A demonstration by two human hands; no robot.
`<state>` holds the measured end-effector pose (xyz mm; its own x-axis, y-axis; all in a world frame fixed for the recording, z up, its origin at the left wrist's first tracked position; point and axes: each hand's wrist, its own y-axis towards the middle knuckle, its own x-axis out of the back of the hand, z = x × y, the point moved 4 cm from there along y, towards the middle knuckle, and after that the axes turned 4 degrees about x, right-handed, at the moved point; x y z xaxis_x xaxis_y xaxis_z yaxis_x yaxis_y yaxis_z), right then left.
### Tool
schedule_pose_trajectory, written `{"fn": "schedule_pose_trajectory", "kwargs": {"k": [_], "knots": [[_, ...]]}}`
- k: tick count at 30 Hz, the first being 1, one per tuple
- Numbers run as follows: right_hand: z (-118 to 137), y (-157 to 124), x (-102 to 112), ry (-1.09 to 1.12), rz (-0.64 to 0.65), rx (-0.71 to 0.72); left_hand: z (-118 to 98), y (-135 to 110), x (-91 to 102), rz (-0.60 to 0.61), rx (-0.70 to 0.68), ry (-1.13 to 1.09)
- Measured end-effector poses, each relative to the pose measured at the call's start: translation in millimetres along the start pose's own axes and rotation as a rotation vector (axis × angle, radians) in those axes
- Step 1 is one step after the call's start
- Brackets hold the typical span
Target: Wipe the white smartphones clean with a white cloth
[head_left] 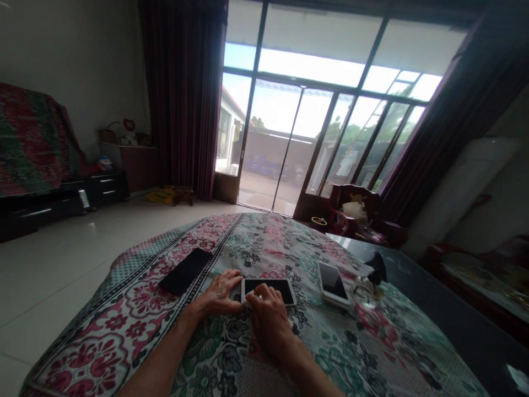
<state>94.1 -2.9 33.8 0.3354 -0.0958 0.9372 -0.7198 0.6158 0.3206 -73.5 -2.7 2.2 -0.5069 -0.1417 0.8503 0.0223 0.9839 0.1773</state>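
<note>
A white-framed phone [279, 288] with a dark screen lies flat on the patterned cloth in front of me. My left hand [221, 293] rests at its left end, fingers apart and holding nothing. Over the phone's left part, my right hand [269, 311] is closed, its fingertips down at the screen. A small white wad [249, 296] shows at those fingers; its kind is unclear. To the left lies a black phone [185, 271]. On the right is another white phone [334, 284], apparently on top of a white box or second device.
The floral tablecloth [231, 353] covers the rounded table. A clear glass vessel [367, 292] with a dark top stands right of the white phone. Beyond are a dark table [430, 309], a red wooden chair [355, 207], glass doors [275, 149] and a yellow item [161, 195] on the floor.
</note>
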Motion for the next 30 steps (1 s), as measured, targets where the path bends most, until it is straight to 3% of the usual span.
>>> {"fn": "schedule_pose_trajectory", "kwargs": {"k": [9,21,24,30], "knots": [[-3,24,-5,0.020,-0.016,-0.060,-7,6,-5.2,-0.058,0.063,0.051],[-77,6,15,-0.121,-0.106,-0.442,-2,3,-7.1,-0.076,0.052,0.083],[-68,8,12,-0.115,-0.125,-0.397,-3,2,-8.7,-0.086,0.037,0.110],[-28,18,-6,-0.013,-0.109,-0.163,-5,4,-11.6,-0.087,0.029,0.150]]}}
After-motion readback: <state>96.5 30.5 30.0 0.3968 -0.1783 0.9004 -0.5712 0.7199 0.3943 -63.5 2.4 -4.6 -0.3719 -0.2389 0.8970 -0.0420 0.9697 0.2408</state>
